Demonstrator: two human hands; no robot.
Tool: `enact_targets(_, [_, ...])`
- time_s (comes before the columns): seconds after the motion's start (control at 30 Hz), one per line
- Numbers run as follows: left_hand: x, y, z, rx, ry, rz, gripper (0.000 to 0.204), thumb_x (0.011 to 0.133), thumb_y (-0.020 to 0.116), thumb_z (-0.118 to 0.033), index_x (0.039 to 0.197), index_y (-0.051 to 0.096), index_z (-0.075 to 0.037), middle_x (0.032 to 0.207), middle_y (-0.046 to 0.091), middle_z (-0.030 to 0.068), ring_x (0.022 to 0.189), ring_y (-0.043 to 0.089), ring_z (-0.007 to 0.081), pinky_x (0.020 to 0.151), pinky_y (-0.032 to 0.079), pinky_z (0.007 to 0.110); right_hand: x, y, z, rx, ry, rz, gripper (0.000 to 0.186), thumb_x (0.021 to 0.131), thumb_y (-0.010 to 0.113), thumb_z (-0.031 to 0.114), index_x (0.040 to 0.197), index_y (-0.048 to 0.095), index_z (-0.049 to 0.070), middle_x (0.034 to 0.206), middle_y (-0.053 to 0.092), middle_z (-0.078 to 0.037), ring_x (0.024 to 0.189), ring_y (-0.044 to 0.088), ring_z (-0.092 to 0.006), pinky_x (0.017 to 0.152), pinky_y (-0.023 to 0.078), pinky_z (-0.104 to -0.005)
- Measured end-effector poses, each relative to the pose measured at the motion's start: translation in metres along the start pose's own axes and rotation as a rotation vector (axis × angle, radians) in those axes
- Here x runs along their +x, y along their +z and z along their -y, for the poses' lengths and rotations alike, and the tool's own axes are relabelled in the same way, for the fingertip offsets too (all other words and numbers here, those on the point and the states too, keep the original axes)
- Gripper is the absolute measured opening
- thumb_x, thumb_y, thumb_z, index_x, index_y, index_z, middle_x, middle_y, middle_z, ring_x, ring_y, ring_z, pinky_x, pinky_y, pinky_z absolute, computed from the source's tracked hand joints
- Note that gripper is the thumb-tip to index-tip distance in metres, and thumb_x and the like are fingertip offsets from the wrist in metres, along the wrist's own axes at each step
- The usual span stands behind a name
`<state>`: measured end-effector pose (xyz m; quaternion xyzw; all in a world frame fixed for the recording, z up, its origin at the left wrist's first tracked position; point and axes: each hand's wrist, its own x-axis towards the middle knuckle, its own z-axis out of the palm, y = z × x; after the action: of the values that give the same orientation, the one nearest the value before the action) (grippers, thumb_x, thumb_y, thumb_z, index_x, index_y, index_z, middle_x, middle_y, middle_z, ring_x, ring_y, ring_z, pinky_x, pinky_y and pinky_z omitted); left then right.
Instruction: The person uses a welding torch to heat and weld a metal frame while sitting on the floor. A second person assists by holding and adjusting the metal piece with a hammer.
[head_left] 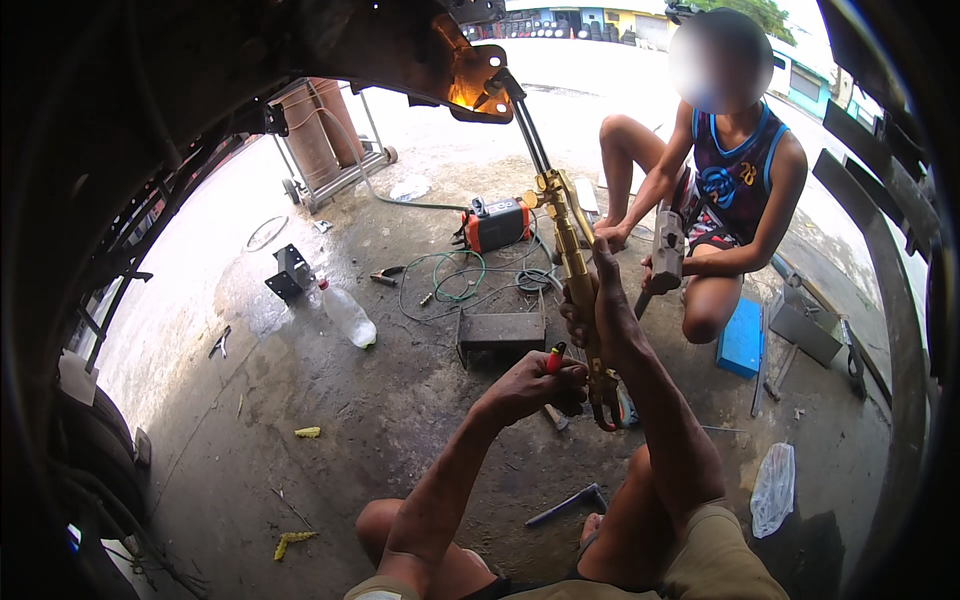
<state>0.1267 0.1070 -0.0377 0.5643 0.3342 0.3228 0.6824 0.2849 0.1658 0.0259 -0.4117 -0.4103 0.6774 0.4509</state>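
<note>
Metal at twelve o'clock is seemingly being heated, steadiness needed, torch gripped by right hand, red object by left hand.

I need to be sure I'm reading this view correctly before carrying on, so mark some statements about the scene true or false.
1. The right hand grips the long brass-coloured torch, and the left hand holds a small red-and-black object. True.
2. The torch's tip points straight down. False: it points upward, close to the dark, orange-lit metal plate.
3. A clear plastic bottle is left of the orange-and-black box-shaped machine. True.
4. The machine sits on a wooden table. False: it rests on the grey concrete floor.
5. The other person, crouching, holds a grey block-headed hammer. True.
</note>
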Motion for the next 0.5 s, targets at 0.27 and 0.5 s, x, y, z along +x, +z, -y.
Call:
enact_targets(0.27, [0.0021,0.0008,0.0014,0.020,0.013,-0.004,0.046,0.099,0.069,-0.040,0.118,0.071,0.002,0.092,0.073,0.0072,0.081,0.072,0.0150,0.074,0.060,0.031,-0.0021,-0.0013,0.0012,-0.012,-0.014,-0.017,0.081,0.084,0.037,0.092,0.088,0.052,0.012,0.062,0.047,0.002,0.042,0.040,-0.0089,0.040,0.034,-0.0251])
enact_targets(0.5, [0.0010,-0.0008,0.0034,-0.002,0.010,-0.010,0.045,0.099,0.070,-0.038,0.119,0.071,0.002,0.093,0.073,0.0075,0.081,0.072,0.0151,0.074,0.060,0.031,-0.0048,0.0005,0.0027,-0.035,-0.017,0.005,0.084,0.082,0.037,0.094,0.090,0.053,0.012,0.064,0.048,0.001,0.044,0.040,-0.0088,0.042,0.034,-0.0251])
